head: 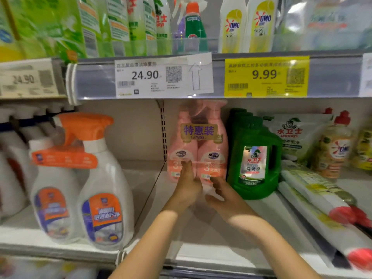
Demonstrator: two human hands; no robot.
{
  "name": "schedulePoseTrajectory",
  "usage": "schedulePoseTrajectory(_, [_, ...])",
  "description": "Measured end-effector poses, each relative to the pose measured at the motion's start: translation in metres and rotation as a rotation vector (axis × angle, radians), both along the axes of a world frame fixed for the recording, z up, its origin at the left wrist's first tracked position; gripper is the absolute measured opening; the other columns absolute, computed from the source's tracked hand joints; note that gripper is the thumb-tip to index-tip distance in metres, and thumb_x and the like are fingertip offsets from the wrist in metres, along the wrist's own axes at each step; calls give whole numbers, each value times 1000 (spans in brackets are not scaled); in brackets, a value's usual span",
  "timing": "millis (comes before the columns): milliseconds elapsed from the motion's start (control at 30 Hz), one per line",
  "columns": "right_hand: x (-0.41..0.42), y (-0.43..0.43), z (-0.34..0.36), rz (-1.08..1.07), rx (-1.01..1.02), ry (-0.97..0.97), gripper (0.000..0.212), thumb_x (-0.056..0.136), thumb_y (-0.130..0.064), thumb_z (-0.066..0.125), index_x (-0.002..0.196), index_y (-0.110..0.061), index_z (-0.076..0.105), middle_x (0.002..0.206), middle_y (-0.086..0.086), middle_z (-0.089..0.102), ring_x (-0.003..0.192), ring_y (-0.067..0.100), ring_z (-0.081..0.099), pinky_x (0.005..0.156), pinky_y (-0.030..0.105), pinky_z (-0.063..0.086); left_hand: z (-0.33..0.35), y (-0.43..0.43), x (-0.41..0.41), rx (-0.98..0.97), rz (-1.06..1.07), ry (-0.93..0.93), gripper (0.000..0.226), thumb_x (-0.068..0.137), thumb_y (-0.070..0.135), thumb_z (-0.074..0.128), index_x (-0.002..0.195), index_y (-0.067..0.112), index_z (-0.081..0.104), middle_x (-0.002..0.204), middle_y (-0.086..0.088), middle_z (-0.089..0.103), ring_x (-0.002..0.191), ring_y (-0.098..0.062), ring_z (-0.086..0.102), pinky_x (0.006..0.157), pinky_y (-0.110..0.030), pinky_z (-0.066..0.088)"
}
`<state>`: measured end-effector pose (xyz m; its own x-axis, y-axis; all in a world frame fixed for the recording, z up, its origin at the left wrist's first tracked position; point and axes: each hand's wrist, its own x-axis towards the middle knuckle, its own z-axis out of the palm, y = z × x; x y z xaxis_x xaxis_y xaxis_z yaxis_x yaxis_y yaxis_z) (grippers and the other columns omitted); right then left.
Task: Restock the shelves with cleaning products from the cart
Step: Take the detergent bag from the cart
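"Reaching over the front edge of the shelf is logged for both hands. How are the fingers set?" (A)

"On the left hand the fingers are recorded straight, with the tips laid against the front of the pink twin pack. On the right hand they are loose and spread, just beside the pack's lower right. Nothing is clasped. Contact there cannot be told through the blur." (B)

"Purpose?" (A)

"It is judged as squaring the pack, label forward. The pack stands midway back on the shelf, just beside the green jug." (B)

"Legible text?" (A)

"Pack: 'Magic', band '特惠装'. Jug: '水卫士', '洗碗粉'. On the pouch farther right, 'seoway's'. On the rail above, the white tag reads '24.90' and the yellow tag '9.99'. OMO bottles are noted on the top shelf." (B)
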<state>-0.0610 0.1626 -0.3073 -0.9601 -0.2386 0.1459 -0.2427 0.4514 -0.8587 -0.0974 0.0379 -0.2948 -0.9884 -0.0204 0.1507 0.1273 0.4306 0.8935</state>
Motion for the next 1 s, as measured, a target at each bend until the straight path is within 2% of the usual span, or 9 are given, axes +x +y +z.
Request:
schedulePoseTrajectory(100, [19,1,1,-27,-106,53,30,95,-18,56,104,-45,47,110,-20,51,104,4,52,84,15,38,11,-6,34,20,-46,-10,42,99,4,40,141,13,38,143,-7,44,133,-23,41,112,-34,32])
schedulePoseTrajectory(200, [45,5,2,-59,-224,114,29,92,-13,60,106,-38,54,109,-16,60,102,5,59,80,14,42,19,-13,84,117,-63,-19,29,99,11,45,125,20,53,129,-1,57,118,-16,55,101,-27,41])
schedulePoseTrajectory(300, [76,11,5,27,-358,157,21,90,-15,62,100,-33,63,95,-16,72,93,-1,65,77,15,52,19,-20,136,192,-129,-18,24,99,17,47,121,20,58,119,2,65,111,-10,61,98,-27,48])
schedulePoseTrajectory(367, [95,10,7,100,-420,172,17,89,-17,62,99,-30,66,94,-17,72,89,2,68,78,18,55,16,-23,167,250,-85,8,24,100,18,47,120,18,60,117,-2,67,110,-14,62,97,-32,49])
schedulePoseTrajectory(467, [120,-1,5,269,-459,146,16,90,-16,61,101,-26,68,93,-11,73,87,5,69,73,18,56,6,-27,212,313,80,69,23,100,16,47,117,16,62,116,-8,67,112,-22,61,96,-37,48])
schedulePoseTrajectory(600, [157,-34,-5,514,-507,52,14,90,-11,60,99,-18,68,91,-9,74,83,4,69,69,15,53,-8,-38,282,323,332,99,25,100,12,46,119,6,59,118,-13,65,112,-24,61,94,-32,50])
schedulePoseTrajectory(700, [194,-62,-13,697,-526,-51,17,81,-22,62,97,-20,68,89,-7,74,82,5,69,70,16,54,-16,-47,344,323,542,116,24,100,12,46,119,6,59,121,-13,64,112,-27,61,94,-37,49])
schedulePoseTrajectory(800, [237,-88,-18,880,-517,-154,23,77,-23,62,98,-14,68,89,0,74,79,7,69,69,17,55,-23,-53,407,359,747,144,20,100,14,47,113,17,62,118,-5,66,111,-22,63,96,-34,51])
schedulePoseTrajectory(1000, [325,-137,-32,1157,-456,-294,13,83,-11,63,93,-15,69,81,2,73,73,7,68,67,16,55,-42,-59,515,385,1088,193,18,98,15,51,106,27,62,106,5,67,98,-8,64,91,-28,50])
